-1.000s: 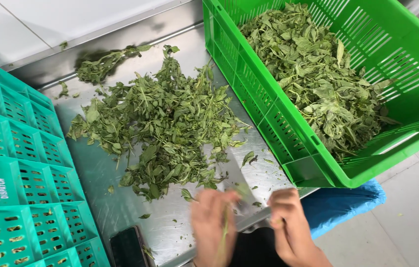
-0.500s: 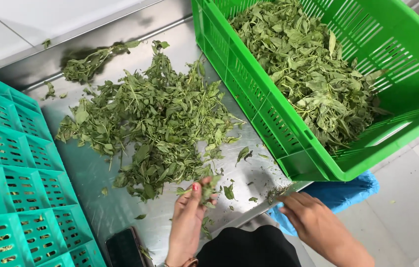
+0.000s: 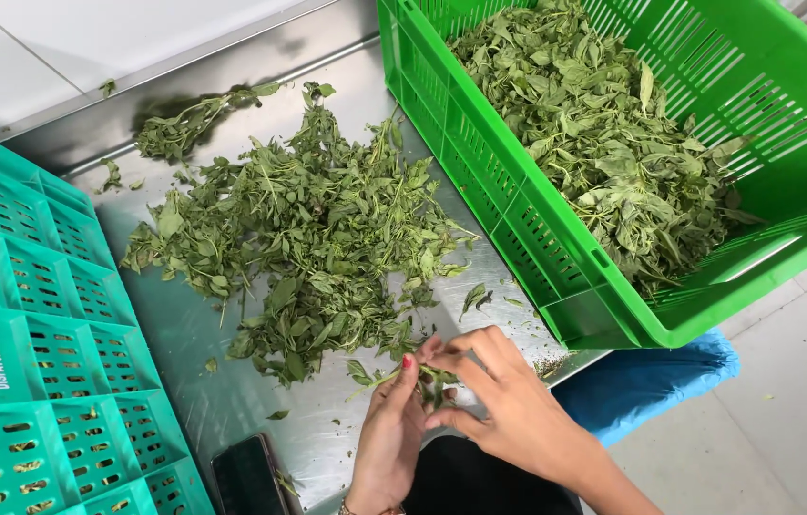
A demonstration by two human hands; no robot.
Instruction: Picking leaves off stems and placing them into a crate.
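- Scanning from the left, I saw the teal crates (image 3: 22, 362) stacked edge to edge along the table (image 3: 203, 391), their slotted lids up, touching nothing the hands worked on.
- A dark phone (image 3: 249, 474) lay flat on the table's near edge, just left of the left wrist.
- The herb pile (image 3: 303, 238) spread over the middle of the table, beyond the hands and slightly left of them; its near fringe came almost to the fingertips.
- The left hand (image 3: 392, 439) rose from the near edge, fingers narrowed to a pinch on the sprig (image 3: 394, 374).
- The sprig was the thing in work: it lay between the two hands, just above the table, its stem running roughly left to right with the left end a little lower, its leafy tip poking left past the left fingers.
- The right hand (image 3: 503, 405) came in from the lower right, fingers curled and closed on the sprig's right part; I could not tell just where the pads met the stem.
- I judged both hands equally near the sprig, while the left hand lay nearer the pile.
- The green crate (image 3: 518, 219), tilted and heaped with leaves (image 3: 613, 143), sat up and right of the hands, its near corner closest to the right hand.
- A blue bag (image 3: 651, 377) showed beneath that crate.
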